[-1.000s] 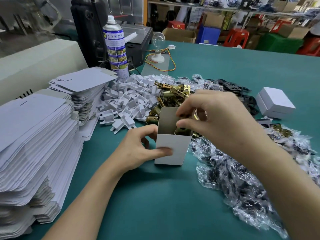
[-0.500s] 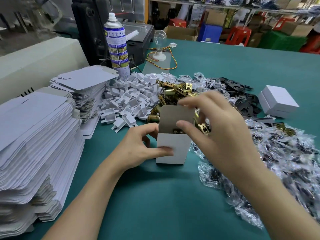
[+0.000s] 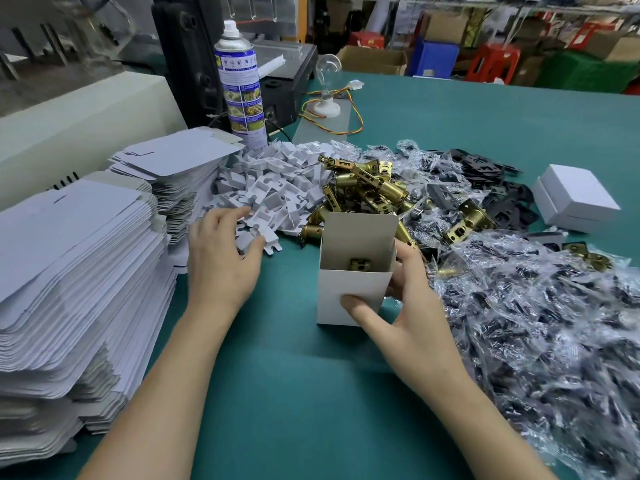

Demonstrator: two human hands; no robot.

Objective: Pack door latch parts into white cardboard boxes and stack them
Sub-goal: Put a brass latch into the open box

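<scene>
The right hand [image 3: 408, 306] gripped the open box [image 3: 349, 289], a brass latch [image 3: 360, 264] inside. The left hand [image 3: 221, 258] pinched a white insert [image 3: 245, 241]; closing remained.

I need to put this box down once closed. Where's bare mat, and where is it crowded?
Bare green mat lies nearer than the open box, between the flat carton stacks and the bagged parts; more lies beyond the closed white box. Crowded behind the open box: white inserts, brass latches, black plates.
</scene>
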